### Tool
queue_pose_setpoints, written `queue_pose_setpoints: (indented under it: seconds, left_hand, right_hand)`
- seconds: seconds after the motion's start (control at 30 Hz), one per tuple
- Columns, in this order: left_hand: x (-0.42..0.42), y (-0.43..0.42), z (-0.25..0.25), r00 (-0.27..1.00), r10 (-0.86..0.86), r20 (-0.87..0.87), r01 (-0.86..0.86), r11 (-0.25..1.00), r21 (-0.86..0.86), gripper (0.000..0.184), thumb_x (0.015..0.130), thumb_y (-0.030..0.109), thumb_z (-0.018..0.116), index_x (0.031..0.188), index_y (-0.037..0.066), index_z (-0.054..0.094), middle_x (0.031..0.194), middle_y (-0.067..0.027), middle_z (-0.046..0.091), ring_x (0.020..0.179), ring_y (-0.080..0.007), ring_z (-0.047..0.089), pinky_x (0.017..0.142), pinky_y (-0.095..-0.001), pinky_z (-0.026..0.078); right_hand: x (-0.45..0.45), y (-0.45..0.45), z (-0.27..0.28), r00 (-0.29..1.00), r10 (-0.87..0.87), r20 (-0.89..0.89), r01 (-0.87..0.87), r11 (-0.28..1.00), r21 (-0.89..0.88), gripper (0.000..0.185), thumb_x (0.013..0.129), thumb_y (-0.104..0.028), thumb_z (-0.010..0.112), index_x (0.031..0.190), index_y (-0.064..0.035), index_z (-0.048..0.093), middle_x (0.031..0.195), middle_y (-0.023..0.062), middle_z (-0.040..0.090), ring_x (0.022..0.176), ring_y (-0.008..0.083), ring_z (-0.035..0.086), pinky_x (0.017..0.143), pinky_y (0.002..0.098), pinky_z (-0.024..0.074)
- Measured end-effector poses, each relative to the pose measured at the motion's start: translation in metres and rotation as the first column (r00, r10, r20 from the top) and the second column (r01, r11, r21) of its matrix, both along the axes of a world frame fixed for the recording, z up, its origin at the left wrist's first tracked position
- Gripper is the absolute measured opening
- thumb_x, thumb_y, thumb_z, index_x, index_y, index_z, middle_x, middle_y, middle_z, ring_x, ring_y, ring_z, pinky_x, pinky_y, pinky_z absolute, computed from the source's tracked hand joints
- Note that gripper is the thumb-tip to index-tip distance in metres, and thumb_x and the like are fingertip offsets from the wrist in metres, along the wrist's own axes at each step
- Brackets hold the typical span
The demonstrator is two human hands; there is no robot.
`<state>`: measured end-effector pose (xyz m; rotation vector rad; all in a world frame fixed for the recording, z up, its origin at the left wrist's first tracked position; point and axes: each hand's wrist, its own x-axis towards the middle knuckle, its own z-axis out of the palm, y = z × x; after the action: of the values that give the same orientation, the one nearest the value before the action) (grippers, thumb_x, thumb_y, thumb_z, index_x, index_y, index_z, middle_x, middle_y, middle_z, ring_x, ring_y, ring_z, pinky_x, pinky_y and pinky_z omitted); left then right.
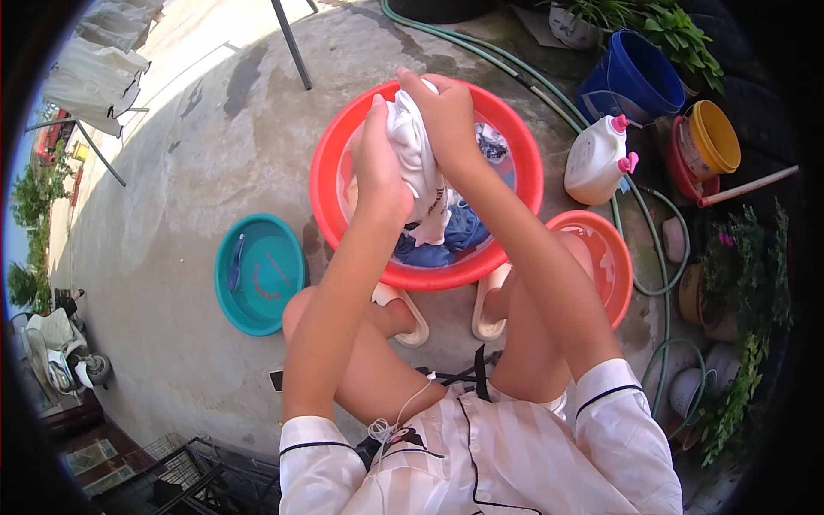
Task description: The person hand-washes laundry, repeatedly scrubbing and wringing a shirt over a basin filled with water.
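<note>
Above a large red basin (pixel 324 193), both my hands grip a bunched white garment (pixel 412 146) with dark lettering on it. My left hand (pixel 380 159) closes on its left side, and my right hand (pixel 442 112) wraps round its upper right. The lower end of the garment hangs down over the basin. Blue wet clothes (pixel 455 236) lie inside, along with a dark patterned cloth (pixel 492 144) near the right wall. Some fingertips are hidden behind the garment.
A teal basin (pixel 225 296) holding a blue brush (pixel 236 257) stands at left. At right are a smaller orange-red basin (pixel 620 266), a white detergent jug (pixel 592 159), a green hose (pixel 549 90), a blue bucket (pixel 631 73) and a yellow bucket (pixel 717 137). A scooter (pixel 64 356) stands far left.
</note>
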<state>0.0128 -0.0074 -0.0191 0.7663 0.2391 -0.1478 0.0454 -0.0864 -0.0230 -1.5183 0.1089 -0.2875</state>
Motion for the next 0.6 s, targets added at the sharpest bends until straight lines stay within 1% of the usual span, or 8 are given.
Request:
queue_pose_setpoints:
  seconds: [0.1,0.13,0.23,0.27,0.37,0.4,0.53,0.6]
  left_hand:
    - [0.012,0.015,-0.001,0.999,0.015,-0.037,-0.016,1.000,-0.010,0.031,0.090,0.033,0.043,0.100,0.007,0.055,0.094,-0.0068,0.061,0.087,-0.0202,0.059,0.078,-0.0340,0.048]
    - [0.016,0.020,0.002,0.996,0.078,-0.031,-0.080,0.995,-0.051,0.027,0.089,0.034,0.045,0.091,0.009,0.055,0.084,-0.0058,0.060,0.078,-0.0204,0.059,0.070,-0.0341,0.049]
    - [0.049,0.067,-0.031,0.953,-0.205,0.224,0.252,0.945,-0.210,0.026,0.089,0.034,0.042,0.086,0.009,0.050,0.078,-0.0050,0.054,0.072,-0.0202,0.057,0.066,-0.0348,0.048]
    - [0.052,0.065,-0.029,0.988,-0.123,0.096,0.134,0.983,-0.124,0.026,0.089,0.035,0.042,0.082,0.010,0.048,0.074,-0.0042,0.051,0.067,-0.0194,0.054,0.062,-0.0342,0.046]
    - [0.038,0.035,-0.010,0.985,0.114,-0.126,-0.126,0.988,-0.093,0.026,0.089,0.034,0.042,0.087,0.009,0.049,0.076,-0.0045,0.052,0.067,-0.0177,0.053,0.059,-0.0309,0.044]
    - [0.023,0.020,0.013,0.977,0.165,-0.137,-0.179,0.979,-0.099,0.028,0.091,0.032,0.042,0.085,0.007,0.052,0.075,-0.0032,0.053,0.067,-0.0137,0.053,0.059,-0.0271,0.043]
    - [-0.005,-0.003,0.028,0.979,0.083,0.188,-0.150,0.912,0.381,0.032,0.092,0.029,0.044,0.086,0.000,0.058,0.080,-0.0024,0.058,0.073,-0.0088,0.054,0.065,-0.0239,0.043]
    - [-0.006,-0.004,0.027,0.977,0.075,0.199,-0.146,0.915,0.376,0.030,0.090,0.028,0.047,0.092,0.000,0.057,0.086,-0.0046,0.059,0.076,-0.0107,0.056,0.068,-0.0252,0.044]
  right_hand:
    - [-0.012,0.011,0.009,0.992,0.061,0.114,-0.044,0.989,-0.142,0.036,0.076,-0.030,0.060,0.058,0.0013,0.053,0.052,0.0175,0.052,0.048,0.0304,0.052,0.047,0.0366,0.0389]
    - [-0.021,0.015,0.013,0.981,0.103,0.166,-0.065,0.974,-0.216,0.036,0.076,-0.030,0.060,0.058,0.0012,0.053,0.052,0.0177,0.052,0.048,0.0310,0.052,0.047,0.0371,0.0390]
    - [-0.045,0.031,0.012,0.930,0.221,0.293,-0.110,0.930,-0.351,0.036,0.076,-0.032,0.060,0.063,0.0007,0.055,0.052,0.0183,0.052,0.049,0.0327,0.053,0.048,0.0388,0.0404]
    - [-0.047,0.032,0.012,0.925,0.243,0.293,-0.106,0.903,-0.416,0.034,0.075,-0.033,0.060,0.066,-0.0003,0.057,0.053,0.0188,0.053,0.052,0.0333,0.055,0.049,0.0385,0.0420]
    - [-0.029,0.029,0.010,0.959,0.131,0.253,-0.057,0.959,-0.279,0.033,0.074,-0.032,0.061,0.064,-0.0006,0.056,0.056,0.0203,0.054,0.054,0.0332,0.056,0.050,0.0375,0.0421]
    - [-0.018,0.023,0.008,0.984,0.082,0.156,-0.044,0.971,-0.235,0.032,0.075,-0.029,0.061,0.063,0.0003,0.055,0.056,0.0171,0.055,0.051,0.0264,0.056,0.049,0.0350,0.0411]
    - [0.006,0.008,0.002,0.999,0.011,-0.048,0.004,0.955,0.295,0.031,0.080,-0.025,0.059,0.063,0.0010,0.055,0.056,0.0069,0.055,0.050,0.0131,0.048,0.048,0.0289,0.0376]
    - [0.006,0.008,0.005,0.985,0.059,-0.162,0.028,0.873,0.487,0.031,0.081,-0.023,0.058,0.062,0.0007,0.054,0.056,0.0025,0.053,0.051,0.0085,0.044,0.048,0.0259,0.0358]
